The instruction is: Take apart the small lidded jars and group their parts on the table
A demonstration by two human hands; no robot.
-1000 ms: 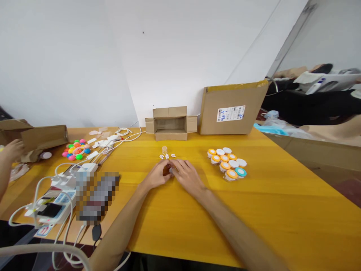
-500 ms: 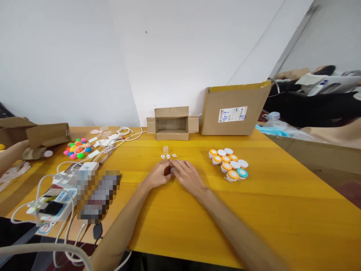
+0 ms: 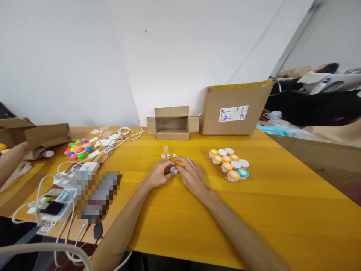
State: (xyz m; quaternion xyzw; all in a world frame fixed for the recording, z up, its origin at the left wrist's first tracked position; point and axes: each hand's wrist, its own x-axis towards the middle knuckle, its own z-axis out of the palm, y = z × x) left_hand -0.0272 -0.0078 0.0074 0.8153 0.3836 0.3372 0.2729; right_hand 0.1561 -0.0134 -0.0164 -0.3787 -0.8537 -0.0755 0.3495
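Observation:
My left hand (image 3: 160, 175) is closed around a small clear plastic container (image 3: 174, 170) at the middle of the table. Close on its right, my right hand (image 3: 194, 176) curls over an orange lid (image 3: 180, 163), partly hidden by its fingers. The fingertips of both hands meet near the container. Just beyond them lie three small white pieces with dark spots (image 3: 168, 156) in a row. Behind these stands a clear cup (image 3: 166, 149). Off to the right, several lidded clear containers (image 3: 226, 166) are grouped, with orange, white and teal tops.
An open cardboard box (image 3: 172, 134) and a larger taped carton (image 3: 237, 109) stand by the wall. On the left are colourful balls (image 3: 77, 148), power strips (image 3: 64, 199), cables and a blurred-out device (image 3: 98, 195). Another person's arm (image 3: 11, 155) reaches in at far left.
My right hand has shifted slightly right, away from my left. The orange lid and more of the clear container now show between my hands.

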